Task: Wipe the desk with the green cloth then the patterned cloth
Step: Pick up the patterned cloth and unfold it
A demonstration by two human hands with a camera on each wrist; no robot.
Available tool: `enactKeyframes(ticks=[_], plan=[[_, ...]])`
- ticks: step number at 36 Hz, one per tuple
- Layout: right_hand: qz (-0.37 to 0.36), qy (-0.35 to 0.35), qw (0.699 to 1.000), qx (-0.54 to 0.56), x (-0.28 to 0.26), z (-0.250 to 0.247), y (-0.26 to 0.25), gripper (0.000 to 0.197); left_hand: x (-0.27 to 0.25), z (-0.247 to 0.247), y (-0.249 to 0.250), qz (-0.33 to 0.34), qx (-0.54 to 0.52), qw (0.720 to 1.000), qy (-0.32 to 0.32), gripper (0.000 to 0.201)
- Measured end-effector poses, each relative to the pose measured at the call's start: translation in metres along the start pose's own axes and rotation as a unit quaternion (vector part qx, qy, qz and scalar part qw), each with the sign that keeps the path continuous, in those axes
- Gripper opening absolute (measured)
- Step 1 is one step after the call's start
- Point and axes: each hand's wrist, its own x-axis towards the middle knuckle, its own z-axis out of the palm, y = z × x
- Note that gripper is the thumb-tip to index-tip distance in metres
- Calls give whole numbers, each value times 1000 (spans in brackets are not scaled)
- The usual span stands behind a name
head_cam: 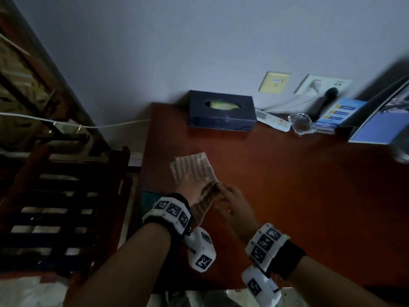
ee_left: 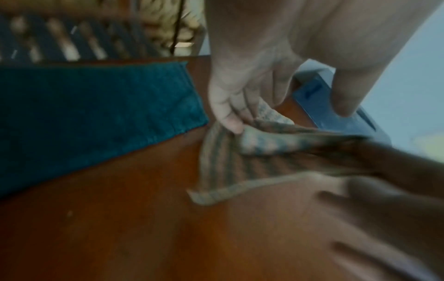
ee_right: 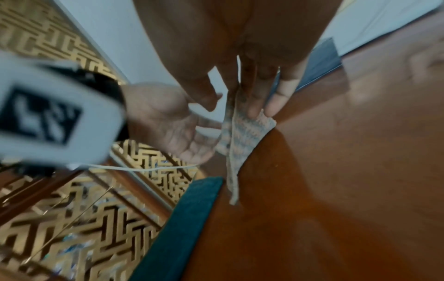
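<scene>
Head view shows both hands meeting over the near left part of the reddish-brown table [head_cam: 287,185], with the patterned cloth [head_cam: 192,167] held up between them, clear of the surface. The left hand [head_cam: 192,191] has its fingers [ee_left: 228,114] curled, pinching a gathered edge of the cloth. The right hand [head_cam: 232,204] meets it from the right; in the right wrist view its fingers [ee_right: 276,102] lie straight and pressed together against the cloth, with the thumb on the other side, so the fabric is nipped between them. A loose corner of the cloth hangs down toward the table.

The green cloth [ee_left: 91,117] lies flat on the near left edge of the table, just left of the hands and not touched by either; in the head view only a sliver of it shows beside the left wrist.

Along the far edge, against the wall, stands a dark tissue box [head_cam: 221,111]. To its right lie a white remote [head_cam: 273,119], a clear glass piece [head_cam: 301,124] and a blue leaflet [head_cam: 338,114]. Two wall plates [head_cam: 274,82] sit above them, one with a plug in it. A dark slatted wooden rack [head_cam: 64,200] stands to the left of the table, and a white cable [head_cam: 110,125] runs across toward the wall.
</scene>
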Motion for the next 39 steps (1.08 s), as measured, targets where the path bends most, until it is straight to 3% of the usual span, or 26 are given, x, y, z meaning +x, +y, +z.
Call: enactKeyframes(ticks=[2, 6, 10, 12, 17, 21, 25, 28, 31, 33, 37, 39], plan=[[5, 9, 1000, 11, -3, -6, 7, 56, 3, 6, -5, -34, 51, 998, -1, 61], [25, 24, 999, 15, -10, -14, 17, 57, -3, 16, -8, -75, 24, 994, -71, 23], [41, 31, 998, 29, -14, -21, 25, 56, -4, 33, -11, 48, 74, 985, -147, 33], [38, 35, 998, 35, -16, -24, 27, 53, -10, 39, -11, 107, 140, 972, -155, 33], [-11, 59, 997, 43, -21, -32, 26, 39, -4, 46, -16, 182, 271, 941, -93, 16], [-26, 63, 997, 42, -22, -43, 27, 27, 1, 40, -10, 218, 290, 930, -57, 20], [-73, 7, 996, 47, -20, -54, 15, 37, 0, 39, 1, 244, 366, 897, 38, 23], [-116, 13, 993, 28, -15, -58, 8, 36, -6, 42, 10, 258, 324, 906, 85, 16], [-81, 28, 996, 32, -7, -66, 6, 28, -16, 44, 13, 253, 165, 953, 1, 27], [-55, 62, 996, 43, -2, -73, 5, 27, -25, 47, 13, 231, 76, 968, -66, 30], [-66, 114, 991, 38, 9, -86, 2, 43, -34, 47, 11, 235, 53, 952, -187, 36], [-92, 127, 987, 27, 15, -92, -1, 48, -35, 45, 10, 241, 62, 942, -225, 22]])
